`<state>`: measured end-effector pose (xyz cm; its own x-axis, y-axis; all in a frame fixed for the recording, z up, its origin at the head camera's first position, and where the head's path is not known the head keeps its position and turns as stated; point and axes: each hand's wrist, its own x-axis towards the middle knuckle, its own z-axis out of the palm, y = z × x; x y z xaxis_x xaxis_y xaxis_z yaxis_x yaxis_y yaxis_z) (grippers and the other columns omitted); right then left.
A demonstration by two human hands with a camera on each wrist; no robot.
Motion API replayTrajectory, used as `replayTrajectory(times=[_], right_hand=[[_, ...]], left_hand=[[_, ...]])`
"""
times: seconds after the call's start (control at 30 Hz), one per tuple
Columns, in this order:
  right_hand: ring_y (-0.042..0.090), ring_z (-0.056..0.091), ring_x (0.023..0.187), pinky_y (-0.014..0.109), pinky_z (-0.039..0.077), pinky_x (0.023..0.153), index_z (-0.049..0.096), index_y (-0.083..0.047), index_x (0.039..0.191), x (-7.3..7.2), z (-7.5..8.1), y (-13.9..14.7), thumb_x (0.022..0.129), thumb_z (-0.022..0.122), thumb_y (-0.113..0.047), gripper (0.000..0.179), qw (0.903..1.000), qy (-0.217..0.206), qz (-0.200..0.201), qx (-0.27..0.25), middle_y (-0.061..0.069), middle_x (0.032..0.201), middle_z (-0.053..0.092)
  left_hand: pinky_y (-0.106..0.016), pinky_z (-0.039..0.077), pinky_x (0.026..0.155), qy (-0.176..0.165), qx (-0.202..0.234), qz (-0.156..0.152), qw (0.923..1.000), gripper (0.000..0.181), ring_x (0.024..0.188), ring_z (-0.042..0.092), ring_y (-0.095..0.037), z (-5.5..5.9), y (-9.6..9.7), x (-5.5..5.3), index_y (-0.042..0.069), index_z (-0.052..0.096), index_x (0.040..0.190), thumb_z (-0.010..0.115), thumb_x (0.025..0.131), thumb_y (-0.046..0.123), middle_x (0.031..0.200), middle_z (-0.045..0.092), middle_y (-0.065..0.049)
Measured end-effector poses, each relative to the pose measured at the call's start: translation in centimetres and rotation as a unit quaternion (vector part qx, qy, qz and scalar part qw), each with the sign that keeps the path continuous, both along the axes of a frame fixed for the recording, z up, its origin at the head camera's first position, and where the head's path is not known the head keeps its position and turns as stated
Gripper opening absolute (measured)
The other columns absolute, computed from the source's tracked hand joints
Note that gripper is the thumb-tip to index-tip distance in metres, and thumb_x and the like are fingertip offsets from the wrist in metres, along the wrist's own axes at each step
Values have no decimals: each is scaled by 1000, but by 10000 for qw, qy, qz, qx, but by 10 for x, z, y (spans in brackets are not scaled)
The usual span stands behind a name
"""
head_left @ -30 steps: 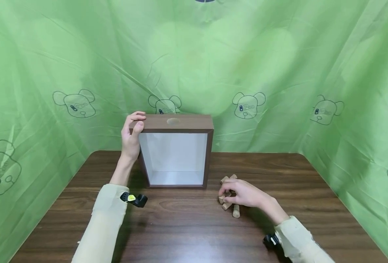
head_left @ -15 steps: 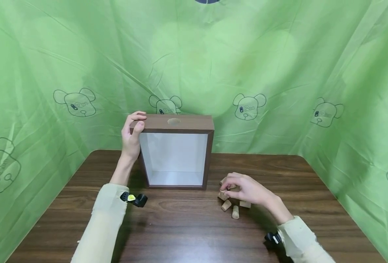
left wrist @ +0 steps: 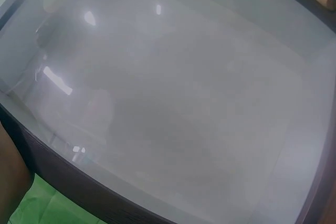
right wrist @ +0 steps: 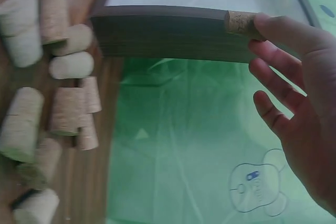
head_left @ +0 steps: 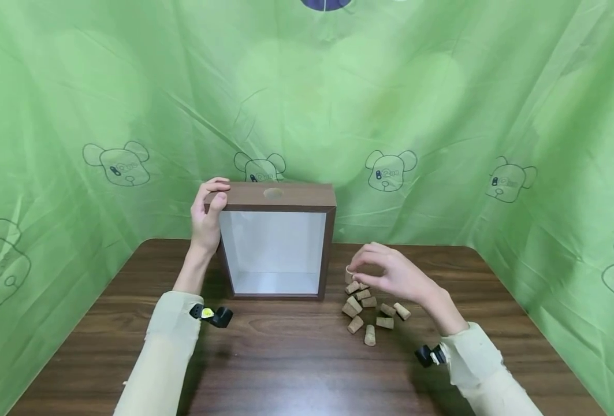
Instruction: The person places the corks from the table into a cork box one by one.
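Head view suggests to me a picking-up step: right grip (head_left: 397, 274) tightly pinches 1 cork (head_left: 349, 278), left grip (head_left: 206, 218) clasps the box (head_left: 304, 197); next probably needs steady fingertips.

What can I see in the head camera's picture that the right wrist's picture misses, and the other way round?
Only the head view: the left hand gripping the shadow box by its top left corner, and the pale sleeves.
Only the right wrist view: the box's outer right side wall.
Both: the right hand pinching a cork, loose corks on the wooden table, and the green bear-print cloth.
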<state>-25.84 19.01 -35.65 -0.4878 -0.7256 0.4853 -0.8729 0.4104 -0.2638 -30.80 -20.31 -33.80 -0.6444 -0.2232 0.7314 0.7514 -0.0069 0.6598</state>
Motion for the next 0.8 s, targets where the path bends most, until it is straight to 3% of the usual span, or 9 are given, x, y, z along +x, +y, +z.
replayTrajectory(times=[0.53,0.8], right_hand=[[14,62,103,30,47,96,73,-16,104,-6,48,-13,80,79,-8,26,9950,762,410,-495,-5,106,70],[15,61,101,30,45,94,73,-13,104,-10,77,-29,78,80,-4,28,9885,1137,684,-732,-3,104,71]], left_hand=[[-31,33,103,13,18,-33,10000,34,125,48,-22,-2,2,-2,-10,59,111,57,92,17,125,59,-13],[-30,32,104,30,-25,111,9999,35,124,49,-21,-2,0,-2,-10,59,111,57,92,18,125,59,-15]])
